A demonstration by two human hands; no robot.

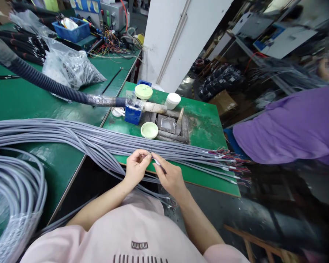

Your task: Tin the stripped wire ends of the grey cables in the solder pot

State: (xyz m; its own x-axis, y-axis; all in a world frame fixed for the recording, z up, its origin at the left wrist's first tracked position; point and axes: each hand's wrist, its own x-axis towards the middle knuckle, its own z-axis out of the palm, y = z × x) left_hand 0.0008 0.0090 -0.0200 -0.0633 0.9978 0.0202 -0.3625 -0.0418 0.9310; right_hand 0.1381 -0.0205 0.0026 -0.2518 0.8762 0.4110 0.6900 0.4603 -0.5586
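Observation:
My left hand is closed in a pinch, its thumb and fingertips together on thin dark wire ends. Close against it, my right hand is closed around a thin cable end with a white band. The fingers hide most of this piece. Both hands are above the near edge of a long bundle of grey cables. At the bundle's right end, stripped red, white and dark wires fan out. A few more stripped cable ends hang below my right hand.
Beyond the bundle are a square dark-framed pot, a brush-like stick, an open pale green tub and lidded tubs. A ribbed hose reaches over the green bench. Coiled cable lies left; a person in purple stands right.

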